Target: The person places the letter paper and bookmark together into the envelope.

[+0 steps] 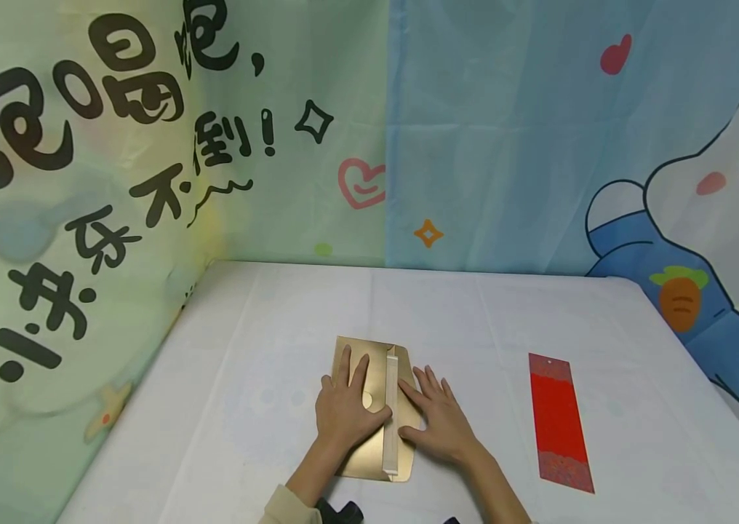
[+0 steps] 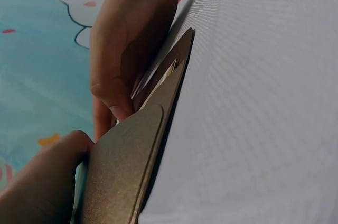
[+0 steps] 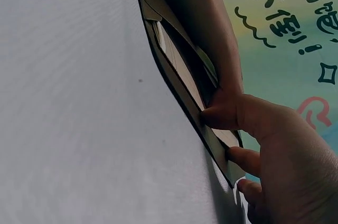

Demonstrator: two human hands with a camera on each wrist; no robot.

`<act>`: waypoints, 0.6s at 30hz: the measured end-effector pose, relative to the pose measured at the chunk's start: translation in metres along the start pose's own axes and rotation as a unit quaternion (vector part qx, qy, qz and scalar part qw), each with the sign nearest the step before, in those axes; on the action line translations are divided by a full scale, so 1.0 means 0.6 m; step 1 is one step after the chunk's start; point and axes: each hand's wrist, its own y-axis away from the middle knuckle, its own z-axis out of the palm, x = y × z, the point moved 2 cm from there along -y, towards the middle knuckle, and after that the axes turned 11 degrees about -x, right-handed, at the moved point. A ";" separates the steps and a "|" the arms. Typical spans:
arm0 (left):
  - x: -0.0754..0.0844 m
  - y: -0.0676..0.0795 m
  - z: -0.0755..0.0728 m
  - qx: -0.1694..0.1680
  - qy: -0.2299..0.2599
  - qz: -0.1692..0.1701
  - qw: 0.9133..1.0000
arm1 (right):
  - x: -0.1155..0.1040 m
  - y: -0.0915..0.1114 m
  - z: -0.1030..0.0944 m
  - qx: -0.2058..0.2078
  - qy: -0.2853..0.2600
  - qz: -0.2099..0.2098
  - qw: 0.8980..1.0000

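A gold envelope [image 1: 364,458] lies on the white table, with its opening toward the right and its flap [image 1: 407,411] folded out. Along the opening runs a pale strip [image 1: 392,375], the edge of paper [image 3: 182,71] inside the pocket. My left hand [image 1: 346,411] rests on the envelope's body, fingers straight and spread, thumb reaching to the opening. From the right, my right hand [image 1: 441,422] lies over the flap with its fingers extended. Its fingertips and thumb touch near the pale strip. The right wrist view shows the left thumb right at the pocket's lip.
To the right on the table [image 1: 265,451] lies a long red strip [image 1: 559,422] with patterned ends and a small hole at its far end. Printed cloth backdrops [image 1: 507,145] stand along the back and left of the table. Black wrist gear [image 1: 343,513] shows below the left hand.
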 end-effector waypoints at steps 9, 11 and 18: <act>-0.001 -0.001 -0.001 -0.007 -0.004 -0.002 1.000 | -0.005 -0.007 0.006 0.002 0.008 0.009 1.000; -0.001 -0.001 0.000 -0.006 -0.004 -0.002 1.000 | -0.005 -0.008 0.006 0.003 0.013 0.009 1.000; 0.000 -0.003 0.001 -0.012 -0.005 -0.005 1.000 | -0.005 -0.009 0.007 0.014 0.015 0.002 1.000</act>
